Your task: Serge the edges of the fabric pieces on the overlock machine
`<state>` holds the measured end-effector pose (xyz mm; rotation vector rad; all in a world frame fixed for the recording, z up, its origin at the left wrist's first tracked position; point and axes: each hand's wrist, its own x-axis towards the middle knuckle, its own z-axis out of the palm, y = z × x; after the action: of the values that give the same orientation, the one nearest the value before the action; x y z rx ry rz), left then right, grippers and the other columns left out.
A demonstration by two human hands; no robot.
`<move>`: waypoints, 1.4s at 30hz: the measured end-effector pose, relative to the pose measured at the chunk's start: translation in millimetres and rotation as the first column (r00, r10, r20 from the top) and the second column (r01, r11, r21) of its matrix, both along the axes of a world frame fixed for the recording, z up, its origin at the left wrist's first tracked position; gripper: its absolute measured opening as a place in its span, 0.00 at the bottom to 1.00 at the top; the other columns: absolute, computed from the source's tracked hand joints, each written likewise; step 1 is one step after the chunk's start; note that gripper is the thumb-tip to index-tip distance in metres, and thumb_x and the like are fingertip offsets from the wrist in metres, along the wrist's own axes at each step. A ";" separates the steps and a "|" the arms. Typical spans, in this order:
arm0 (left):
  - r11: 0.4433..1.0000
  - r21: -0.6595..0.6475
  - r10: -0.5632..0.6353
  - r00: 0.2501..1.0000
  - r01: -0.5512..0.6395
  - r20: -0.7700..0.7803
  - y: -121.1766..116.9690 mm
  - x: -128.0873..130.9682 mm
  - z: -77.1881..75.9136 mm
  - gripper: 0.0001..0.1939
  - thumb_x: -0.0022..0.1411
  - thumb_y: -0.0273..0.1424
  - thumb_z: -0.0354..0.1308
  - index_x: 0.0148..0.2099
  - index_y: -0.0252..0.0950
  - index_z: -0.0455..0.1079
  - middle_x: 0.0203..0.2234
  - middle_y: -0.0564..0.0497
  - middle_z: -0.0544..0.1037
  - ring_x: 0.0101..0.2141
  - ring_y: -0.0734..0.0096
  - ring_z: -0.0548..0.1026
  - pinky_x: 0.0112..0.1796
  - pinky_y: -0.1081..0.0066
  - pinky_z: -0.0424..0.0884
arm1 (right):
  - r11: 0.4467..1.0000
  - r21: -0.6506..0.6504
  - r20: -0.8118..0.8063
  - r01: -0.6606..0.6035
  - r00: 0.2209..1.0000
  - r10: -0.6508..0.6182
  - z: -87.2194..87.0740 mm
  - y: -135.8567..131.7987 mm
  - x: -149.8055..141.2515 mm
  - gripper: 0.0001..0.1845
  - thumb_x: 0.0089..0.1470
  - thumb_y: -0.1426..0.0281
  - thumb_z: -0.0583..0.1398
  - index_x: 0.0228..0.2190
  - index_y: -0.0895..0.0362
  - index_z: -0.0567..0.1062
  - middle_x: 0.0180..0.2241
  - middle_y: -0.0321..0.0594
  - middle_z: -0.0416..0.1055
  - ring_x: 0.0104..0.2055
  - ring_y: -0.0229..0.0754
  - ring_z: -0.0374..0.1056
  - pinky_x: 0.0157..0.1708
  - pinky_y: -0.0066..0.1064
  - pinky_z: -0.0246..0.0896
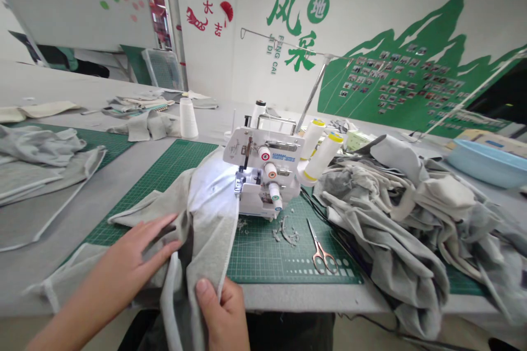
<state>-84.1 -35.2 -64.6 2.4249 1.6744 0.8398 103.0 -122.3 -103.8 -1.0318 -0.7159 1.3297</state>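
Note:
A piece of grey knit fabric [212, 230] with a pale edge runs from the sewing machine's lit presser foot down toward me. The white overlock sewing machine [263, 167] stands on a green cutting mat [263, 263]. My right hand [224, 312] is closed on the fabric's near right edge, thumb on top and fingers underneath. To the left, my left hand [140, 255] lies on the folds with fingers stretched and thumb apart. Copper-handled scissors [322, 249] lie on the mat right of the fabric, near some thread scraps [286, 233].
A large heap of grey cloth [382, 230] lies right of the machine, beside a light blue basin [489, 162]. Cones of white thread [323, 159] stand behind the machine, another white cone [188, 119] to its left. More grey fabric pieces [41, 175] lie far left.

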 end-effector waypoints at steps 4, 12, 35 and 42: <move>1.000 0.002 0.002 0.999 -0.002 -0.042 -1.5 -1.7 3.1 0.20 0.63 0.45 0.55 0.53 0.44 0.71 0.46 0.47 0.82 0.46 0.52 0.81 0.48 0.57 0.77 | 0.999 0.020 0.033 -0.049 0.998 0.049 2.6 4.8 -2.0 0.28 0.51 0.46 0.66 0.29 0.61 0.83 0.27 0.42 0.77 0.31 0.44 0.69 0.35 0.33 0.67; 0.963 0.036 0.270 0.959 -0.268 -0.082 12.5 -12.6 38.2 0.11 0.66 0.39 0.48 0.45 0.41 0.67 0.40 0.51 0.78 0.43 0.53 0.79 0.45 0.57 0.76 | 0.999 -0.027 -0.040 -0.034 0.999 0.033 6.1 11.7 -8.3 0.29 0.47 0.46 0.69 0.30 0.61 0.84 0.29 0.41 0.78 0.32 0.43 0.71 0.37 0.32 0.67; 0.936 0.242 -0.221 0.961 0.256 -0.164 -21.2 71.4 34.6 0.31 0.70 0.40 0.52 0.71 0.39 0.52 0.67 0.46 0.63 0.64 0.55 0.63 0.64 0.53 0.60 | 0.989 0.064 -0.023 -0.135 0.990 0.137 11.5 4.1 1.8 0.26 0.49 0.46 0.67 0.23 0.58 0.83 0.22 0.39 0.74 0.28 0.42 0.67 0.36 0.34 0.66; 0.946 0.230 -0.202 0.969 0.230 -0.142 -14.2 79.3 36.6 0.30 0.70 0.38 0.52 0.70 0.36 0.56 0.66 0.44 0.64 0.64 0.53 0.64 0.63 0.52 0.61 | 0.999 0.004 0.048 0.037 0.998 -0.037 -10.5 -12.7 2.3 0.27 0.43 0.45 0.70 0.24 0.59 0.82 0.23 0.41 0.75 0.26 0.44 0.68 0.28 0.33 0.66</move>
<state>-4.8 -49.4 -28.1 2.8093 1.3716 0.9373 105.3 -135.0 -114.3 -1.0730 -0.7312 1.2757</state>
